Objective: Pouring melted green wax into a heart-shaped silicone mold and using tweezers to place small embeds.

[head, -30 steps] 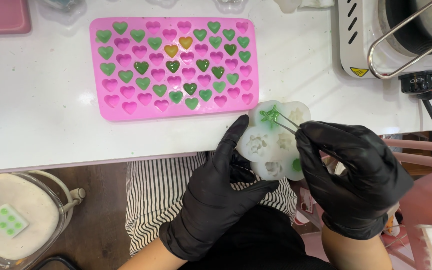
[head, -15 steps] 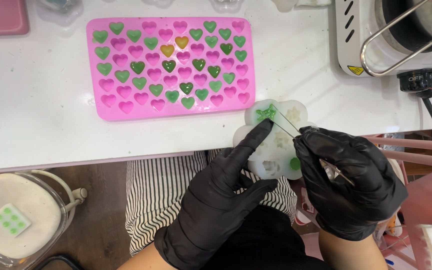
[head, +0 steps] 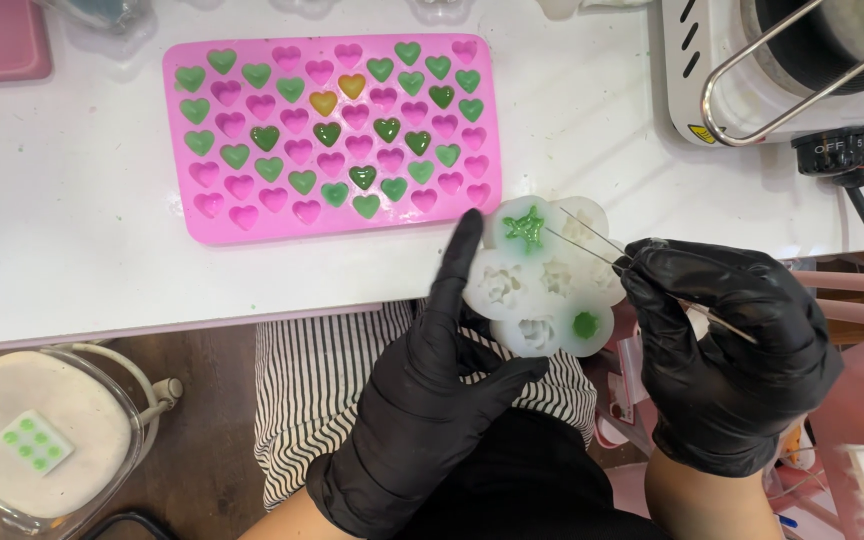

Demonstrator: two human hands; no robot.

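**Tweezers over the small white mould at the surface's edge**

I see my left hand (head: 432, 390) under the small white mould (head: 544, 280), its index finger laid up the mould's left side, fingers spread and supporting rather than clamped. The mould juts past the near edge of the white surface (head: 62, 260). My right hand (head: 727, 350) sits just right of it, fingers pinched together on thin metal tweezers (head: 602, 250).

The surface also carries a pink heart mould (head: 337, 135), partly filled with green, and a white hotplate (head: 752, 70) at the far right. Below the edge I see a striped apron (head: 322, 390) and a glass bowl (head: 47, 440) at lower left.

The tweezers' long axis slants from lower right to upper left, tips pointing at the green star (head: 524, 228) in the mould's upper-left cavity.
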